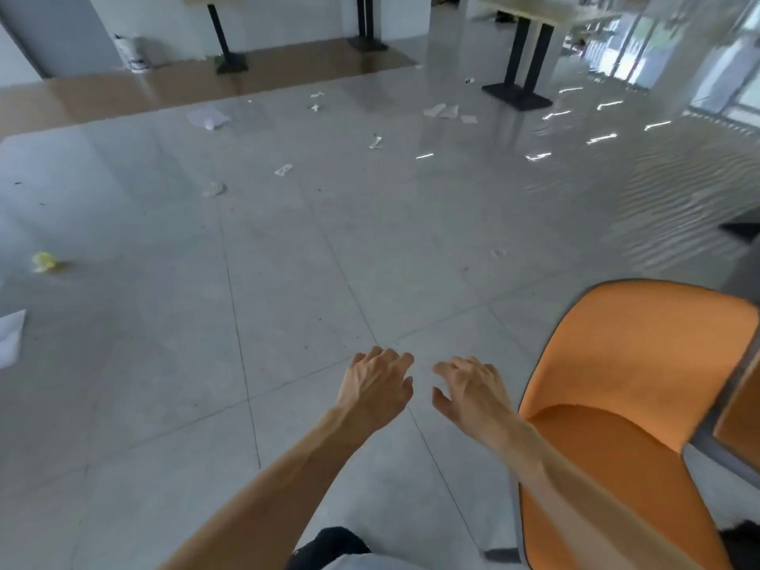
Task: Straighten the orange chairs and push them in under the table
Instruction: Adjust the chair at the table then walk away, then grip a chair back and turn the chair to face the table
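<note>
An orange chair (641, 364) fills the lower right, seen from above, its seat and curved back facing me. A table edge (740, 409) with a grey frame overlaps its right side. My left hand (376, 388) hovers over the bare floor left of the chair, fingers loosely curled, holding nothing. Just to its right, my right hand (469, 392) is also held out with fingers apart, a short way left of the chair's back edge and not touching it. My right forearm crosses in front of the chair's lower part.
Grey tiled floor stretches ahead, strewn with scraps of white paper (207, 117) and a yellow crumpled piece (43, 261). Two tables on black pedestal legs, one (518, 55) at the back right and another (224, 39) at the back left. Glass wall at far right.
</note>
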Available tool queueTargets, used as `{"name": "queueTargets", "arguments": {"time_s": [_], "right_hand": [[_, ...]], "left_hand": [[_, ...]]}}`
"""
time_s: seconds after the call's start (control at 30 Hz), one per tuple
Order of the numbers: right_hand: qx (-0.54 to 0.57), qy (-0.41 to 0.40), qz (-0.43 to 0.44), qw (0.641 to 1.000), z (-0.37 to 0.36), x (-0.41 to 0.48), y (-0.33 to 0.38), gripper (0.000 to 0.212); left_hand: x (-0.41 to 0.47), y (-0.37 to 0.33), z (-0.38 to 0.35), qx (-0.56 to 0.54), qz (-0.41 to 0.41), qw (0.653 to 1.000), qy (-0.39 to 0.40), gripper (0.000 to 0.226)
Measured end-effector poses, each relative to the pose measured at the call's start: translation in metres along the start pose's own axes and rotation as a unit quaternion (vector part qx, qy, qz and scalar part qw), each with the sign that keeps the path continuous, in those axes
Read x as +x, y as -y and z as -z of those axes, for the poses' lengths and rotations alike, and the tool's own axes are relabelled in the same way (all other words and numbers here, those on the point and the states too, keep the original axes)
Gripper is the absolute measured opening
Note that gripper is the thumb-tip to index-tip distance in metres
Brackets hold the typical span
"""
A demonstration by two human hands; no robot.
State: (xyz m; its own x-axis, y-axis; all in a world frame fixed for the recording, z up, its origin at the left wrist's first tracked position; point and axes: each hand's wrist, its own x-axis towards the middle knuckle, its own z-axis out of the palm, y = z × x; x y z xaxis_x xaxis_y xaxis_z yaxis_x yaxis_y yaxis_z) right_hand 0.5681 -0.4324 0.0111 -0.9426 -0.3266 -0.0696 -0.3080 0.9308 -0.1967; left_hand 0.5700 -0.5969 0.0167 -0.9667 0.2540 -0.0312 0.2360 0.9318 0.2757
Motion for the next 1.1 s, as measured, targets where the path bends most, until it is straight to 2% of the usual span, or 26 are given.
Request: {"name": "queueTargets", "arguments": {"time_s": [0.27,0.5,0.6,0.77,0.97,1.1], "right_hand": [[-0.017,-0.014,-0.134,0.991,0.000,0.147,-0.068,0.034],[0.009,-0.063,-0.299,0.952,0.019,0.230,-0.132,0.028],[0.002,-0.117,-0.381,0.917,0.033,0.240,-0.171,0.024],[0.012,-0.171,-0.504,0.847,0.047,0.235,-0.235,0.026],[0.027,-0.198,-0.622,0.757,0.050,0.210,-0.303,0.028],[0.037,-0.179,-0.687,0.703,0.057,0.195,-0.321,0.033]], "left_hand": [[0.202,0.032,-0.007,-0.001,-0.134,0.991,0.030,0.029],[0.359,0.012,-0.007,0.009,-0.296,0.951,0.087,0.031],[0.415,-0.020,-0.008,0.002,-0.368,0.925,0.091,0.031],[0.487,-0.100,-0.022,-0.010,-0.498,0.861,0.100,0.034],[0.542,-0.208,-0.048,0.012,-0.626,0.768,0.134,0.039],[0.559,-0.272,-0.059,0.014,-0.686,0.711,0.152,0.046]]}}
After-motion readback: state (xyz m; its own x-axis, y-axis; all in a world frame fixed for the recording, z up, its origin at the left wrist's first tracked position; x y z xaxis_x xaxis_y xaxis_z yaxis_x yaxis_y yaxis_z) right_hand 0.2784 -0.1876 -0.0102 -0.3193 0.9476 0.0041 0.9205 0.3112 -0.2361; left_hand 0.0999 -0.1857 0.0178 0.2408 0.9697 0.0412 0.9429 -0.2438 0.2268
